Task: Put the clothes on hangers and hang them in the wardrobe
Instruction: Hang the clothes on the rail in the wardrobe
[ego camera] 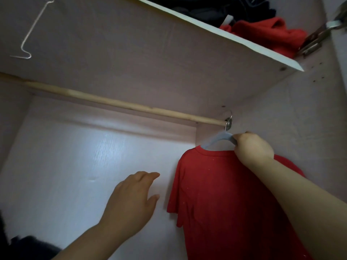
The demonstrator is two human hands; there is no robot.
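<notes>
While your right hand (253,147) curls round the right arm of a pale blue hanger (218,140), your left hand (135,199) hangs released, fingers straight and loosely spread, holding nothing. It sits left of the red T-shirt (225,199), near its sleeve but apart from it, in front of the wardrobe's pale back panel (78,156).

T-shirt: on the hanger, collar at the hanger's neck, body hanging down at the right side of the wardrobe, against the side wall.

Hanger hook (229,119): thin metal, at the far right end of the wooden rod (112,104), beside the rod's metal mount. Whether it is fully seated over the rod, cannot tell.

Above: a white-edged shelf (234,39) carrying a crumpled red garment (272,32) and dark clothes (206,8). Top left, a bare wire hanger (28,37). Top right, a metal door hinge (317,37). Near left corner, a dark shape (28,246), unclear.
</notes>
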